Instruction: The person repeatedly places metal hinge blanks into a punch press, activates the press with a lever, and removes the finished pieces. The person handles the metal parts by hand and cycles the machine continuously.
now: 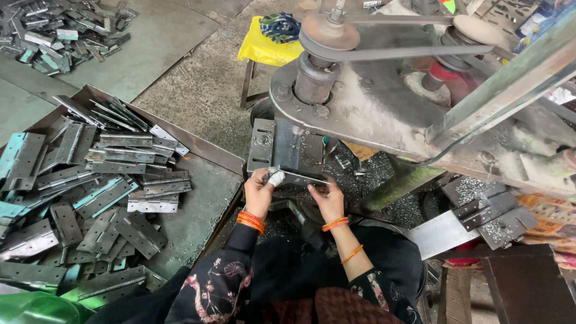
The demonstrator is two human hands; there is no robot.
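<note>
Both my hands grip a flat metal hinge (300,177) held level against the steel fixture block (287,146) of a belt-driven machine. My left hand (259,191), with a white bandage on one finger and orange bangles at the wrist, pinches the hinge's left end. My right hand (328,198), also in orange bangles, holds the right end. Above the block stands the spindle with its pulley (327,37) and drive belt (414,53). Metal shavings lie around the block.
A metal tray (204,210) on my left holds several loose hinges (102,180). Another heap of hinges (66,33) lies on the floor at the far left. A stool with a yellow cloth (264,48) stands behind the machine. Hinges (489,216) rest on a plate at right.
</note>
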